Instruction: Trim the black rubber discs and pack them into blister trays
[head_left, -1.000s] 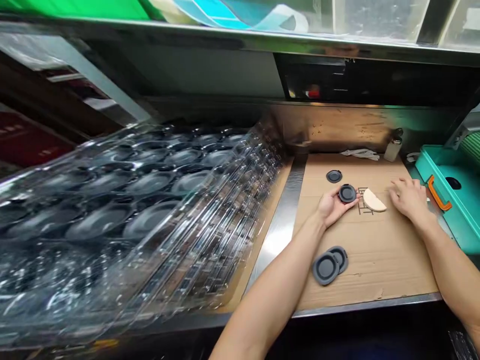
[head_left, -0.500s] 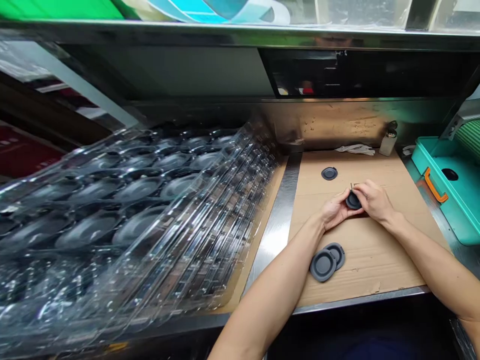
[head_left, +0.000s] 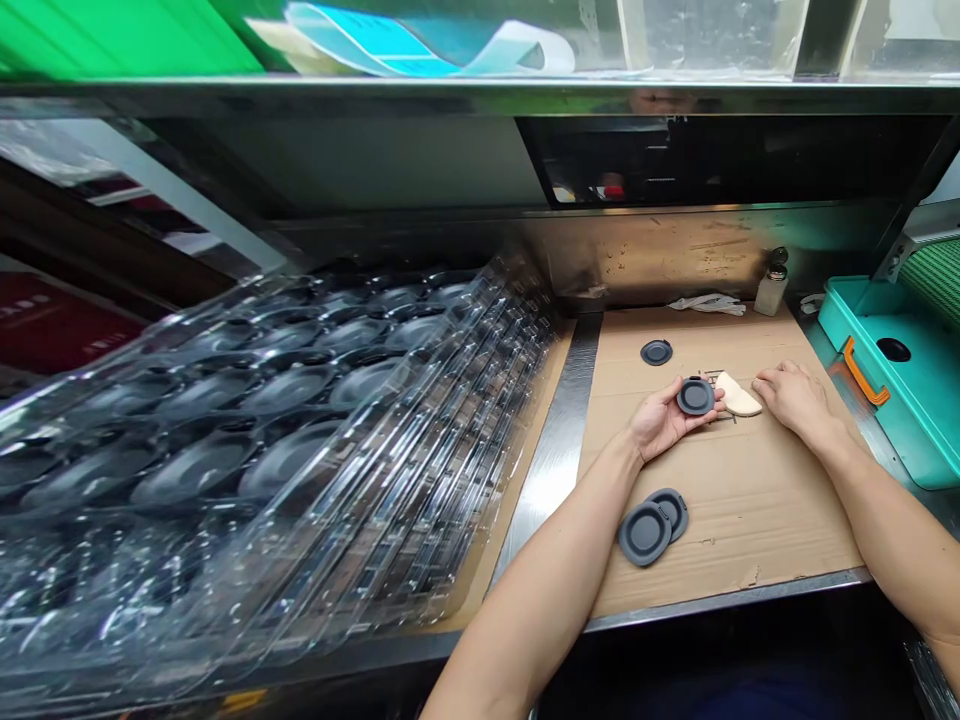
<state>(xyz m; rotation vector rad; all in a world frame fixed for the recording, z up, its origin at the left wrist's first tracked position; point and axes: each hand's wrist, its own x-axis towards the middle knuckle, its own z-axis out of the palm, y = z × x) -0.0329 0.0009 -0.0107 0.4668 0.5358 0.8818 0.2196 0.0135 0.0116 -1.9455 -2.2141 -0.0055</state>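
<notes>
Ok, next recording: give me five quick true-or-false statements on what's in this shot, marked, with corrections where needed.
1. The left hand holds a dark grey disc. True.
2. The cream half-disc lies in the left hand. False: it lies on the cardboard, between the two hands.
3. The right hand is beside the half-disc, on its right side. True.
4. The discs on the cardboard all lie apart. False: two overlapping discs lie near the front edge, and a single disc lies farther back.
5. The teal bin has a blue handle. False: the handle is orange.
</notes>
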